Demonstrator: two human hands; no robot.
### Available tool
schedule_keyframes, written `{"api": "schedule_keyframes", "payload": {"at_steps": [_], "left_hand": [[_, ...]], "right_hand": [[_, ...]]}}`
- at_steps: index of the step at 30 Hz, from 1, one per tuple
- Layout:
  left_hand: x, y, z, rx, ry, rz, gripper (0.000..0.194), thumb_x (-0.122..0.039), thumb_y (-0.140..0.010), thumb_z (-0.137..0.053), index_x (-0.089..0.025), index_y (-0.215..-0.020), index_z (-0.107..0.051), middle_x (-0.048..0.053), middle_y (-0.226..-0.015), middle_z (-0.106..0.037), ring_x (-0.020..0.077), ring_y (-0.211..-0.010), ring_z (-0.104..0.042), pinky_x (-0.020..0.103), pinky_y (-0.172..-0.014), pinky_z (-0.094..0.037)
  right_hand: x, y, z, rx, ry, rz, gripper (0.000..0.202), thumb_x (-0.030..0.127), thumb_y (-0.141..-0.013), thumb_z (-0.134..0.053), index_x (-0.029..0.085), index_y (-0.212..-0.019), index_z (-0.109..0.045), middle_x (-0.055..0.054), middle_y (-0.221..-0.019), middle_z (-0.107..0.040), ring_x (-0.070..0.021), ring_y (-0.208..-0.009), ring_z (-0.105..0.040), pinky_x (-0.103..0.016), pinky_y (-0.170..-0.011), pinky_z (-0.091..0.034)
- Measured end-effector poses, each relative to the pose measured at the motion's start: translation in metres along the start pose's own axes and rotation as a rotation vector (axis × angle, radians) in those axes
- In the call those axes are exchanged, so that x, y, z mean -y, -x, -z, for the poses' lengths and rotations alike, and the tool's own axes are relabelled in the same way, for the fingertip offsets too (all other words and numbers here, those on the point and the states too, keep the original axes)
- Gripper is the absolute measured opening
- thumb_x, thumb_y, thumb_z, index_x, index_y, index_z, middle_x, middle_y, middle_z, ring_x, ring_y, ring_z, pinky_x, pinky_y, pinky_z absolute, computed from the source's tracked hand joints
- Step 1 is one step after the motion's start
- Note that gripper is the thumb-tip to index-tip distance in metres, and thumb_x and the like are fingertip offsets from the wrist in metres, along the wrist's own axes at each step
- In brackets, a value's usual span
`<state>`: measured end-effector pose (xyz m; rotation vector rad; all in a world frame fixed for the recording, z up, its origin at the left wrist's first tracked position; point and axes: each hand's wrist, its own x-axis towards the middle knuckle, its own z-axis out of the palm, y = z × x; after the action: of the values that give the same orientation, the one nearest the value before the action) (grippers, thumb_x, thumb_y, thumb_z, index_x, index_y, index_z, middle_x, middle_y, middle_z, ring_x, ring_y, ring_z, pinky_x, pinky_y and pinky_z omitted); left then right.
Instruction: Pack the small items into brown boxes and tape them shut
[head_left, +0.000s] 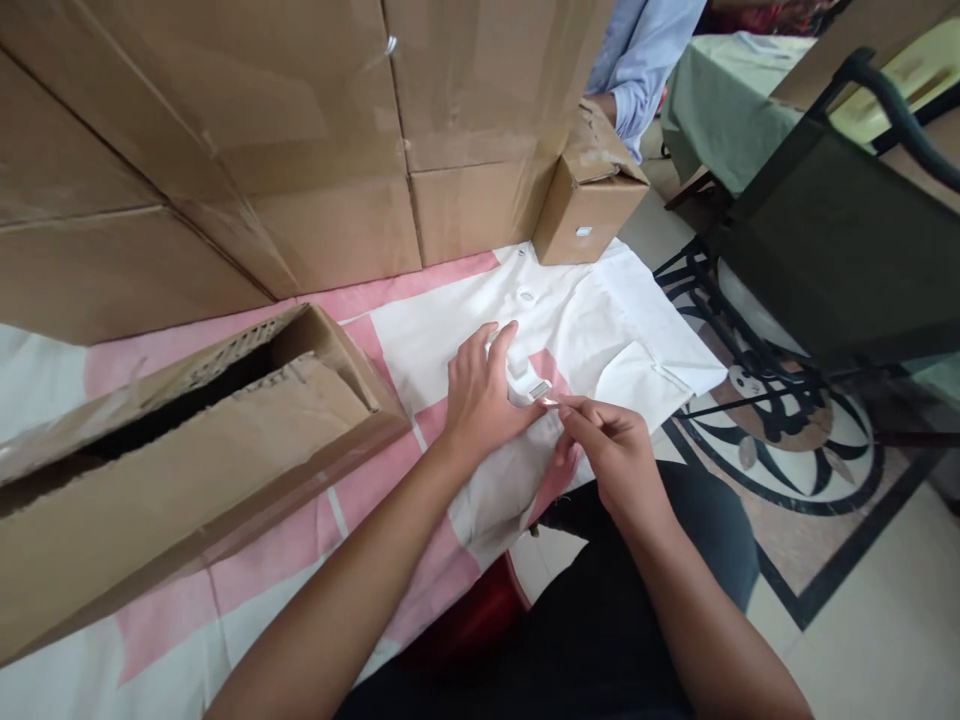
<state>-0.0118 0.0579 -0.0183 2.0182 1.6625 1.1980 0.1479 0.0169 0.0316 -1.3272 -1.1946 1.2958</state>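
My left hand (484, 395) is wrapped around a small white plastic device (523, 381) with a dark rectangular window or slot on its near side. At that side, my right hand (611, 440) pinches a thin, pale, shiny piece (550, 402) between thumb and fingers. Its tip meets the white device; what it is exactly is too small to make out. Beyond the hands, a white ring (526, 296) lies on the pink and white cloth (442, 310).
A long open carton (187, 500) lies at the left. Large taped boxes (300, 130) form a wall behind, with a small box (589, 200) at their right end. Another person's sleeve (645, 70) shows behind it. A dark chair (840, 230) stands at the right.
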Motion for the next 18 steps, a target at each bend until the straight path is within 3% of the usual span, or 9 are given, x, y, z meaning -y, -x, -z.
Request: {"api": "schedule_keyframes", "payload": {"at_steps": [4,10,18], "left_hand": [[0.000,-0.001,0.001,0.021,0.008,0.031,0.096,-0.058,-0.072,-0.078,-0.024,-0.150,-0.034,0.018,-0.149,-0.046,0.0362,-0.138,-0.044,0.050,-0.109,-0.037],[0.001,-0.001,0.001,0.038,0.015,0.053,0.099,-0.059,-0.070,-0.079,-0.024,-0.150,-0.034,0.018,-0.152,-0.044,0.0371,-0.139,-0.043,0.051,-0.111,-0.035],[0.004,-0.001,-0.001,-0.001,0.031,0.021,0.098,-0.049,-0.068,-0.081,-0.021,-0.148,-0.033,0.019,-0.149,-0.042,0.0372,-0.141,-0.040,0.051,-0.116,-0.034]], "right_hand": [[-0.003,-0.014,-0.002,-0.025,-0.021,0.030,0.055,0.020,-0.082,-0.071,0.020,-0.049,-0.027,-0.003,-0.084,-0.076,-0.0101,-0.043,-0.058,-0.029,-0.054,-0.047],[-0.007,-0.015,0.005,-0.019,-0.007,0.043,0.055,0.021,-0.082,-0.074,0.021,-0.050,-0.029,-0.003,-0.074,-0.074,-0.0130,-0.047,-0.061,-0.027,-0.052,-0.045],[-0.017,-0.008,0.015,0.058,-0.057,-0.073,0.062,0.034,-0.083,-0.079,0.024,-0.055,-0.025,-0.001,-0.057,-0.069,-0.0145,-0.040,-0.055,-0.031,-0.051,-0.047]]}}
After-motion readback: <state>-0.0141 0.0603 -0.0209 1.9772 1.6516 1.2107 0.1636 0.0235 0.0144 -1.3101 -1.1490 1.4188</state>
